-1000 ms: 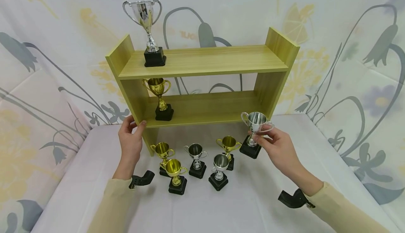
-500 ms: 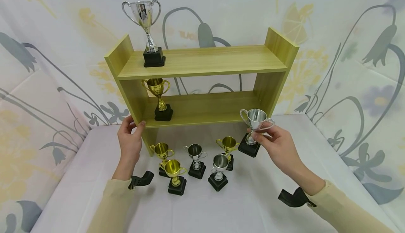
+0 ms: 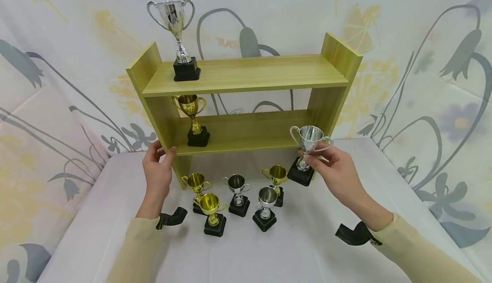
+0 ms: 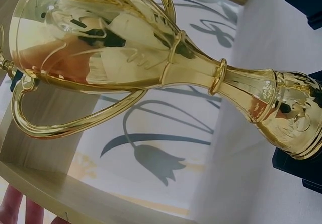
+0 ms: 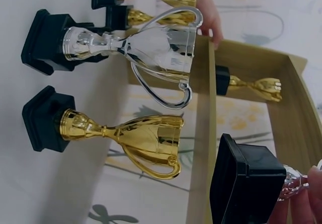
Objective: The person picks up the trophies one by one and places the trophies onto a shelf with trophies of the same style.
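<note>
My right hand [image 3: 336, 167] pinches the stem of a silver trophy cup [image 3: 310, 135], held upright before the right end of the wooden shelf's middle board. The cup's black base [image 5: 246, 178] shows large in the right wrist view, level with the board's edge. My left hand [image 3: 158, 169] grips the left side panel of the wooden shelf [image 3: 246, 146], thumb at the front edge of the middle board. Closest to the left wrist camera is a gold trophy cup [image 4: 115, 43]. On the middle board at left stands another gold trophy [image 3: 194, 120].
A tall silver trophy [image 3: 180, 39] stands on the top board at left. Several small gold and silver trophies, among them a silver one [image 3: 265, 208] and a gold one [image 3: 213, 214], stand on the white-covered table [image 3: 292, 257] below and in front of the shelf.
The right hand has lifted the silver trophy cup a little and brought it slightly left toward the middle board. The left hand keeps its grip on the shelf.
</note>
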`<state>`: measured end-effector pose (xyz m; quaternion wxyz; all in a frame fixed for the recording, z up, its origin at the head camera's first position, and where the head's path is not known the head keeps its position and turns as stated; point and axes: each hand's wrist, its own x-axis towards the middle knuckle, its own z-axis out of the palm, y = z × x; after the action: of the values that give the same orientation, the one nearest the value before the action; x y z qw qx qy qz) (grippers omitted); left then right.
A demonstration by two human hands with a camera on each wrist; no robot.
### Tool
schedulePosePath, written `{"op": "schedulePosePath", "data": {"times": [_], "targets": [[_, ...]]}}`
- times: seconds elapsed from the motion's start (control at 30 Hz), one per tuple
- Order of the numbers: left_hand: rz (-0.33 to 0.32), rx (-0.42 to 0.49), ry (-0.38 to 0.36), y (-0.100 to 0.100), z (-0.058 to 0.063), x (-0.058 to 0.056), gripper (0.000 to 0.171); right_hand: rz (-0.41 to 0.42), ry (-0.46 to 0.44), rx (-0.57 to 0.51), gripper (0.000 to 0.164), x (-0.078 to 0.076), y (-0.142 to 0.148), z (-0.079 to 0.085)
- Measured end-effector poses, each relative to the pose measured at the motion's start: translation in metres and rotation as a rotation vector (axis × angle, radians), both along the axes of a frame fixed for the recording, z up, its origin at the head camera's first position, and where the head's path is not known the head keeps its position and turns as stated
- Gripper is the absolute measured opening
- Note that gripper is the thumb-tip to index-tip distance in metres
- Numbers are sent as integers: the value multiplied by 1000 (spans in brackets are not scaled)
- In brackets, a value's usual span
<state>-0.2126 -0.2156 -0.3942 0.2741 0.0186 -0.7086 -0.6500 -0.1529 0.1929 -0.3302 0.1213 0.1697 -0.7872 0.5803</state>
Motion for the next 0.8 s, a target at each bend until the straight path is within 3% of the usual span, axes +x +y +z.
{"op": "schedulePosePath", "data": {"times": [0.8], "targets": [[-2, 3, 8, 0, 1, -1, 35, 13, 47, 14, 22, -9, -7, 18]]}}
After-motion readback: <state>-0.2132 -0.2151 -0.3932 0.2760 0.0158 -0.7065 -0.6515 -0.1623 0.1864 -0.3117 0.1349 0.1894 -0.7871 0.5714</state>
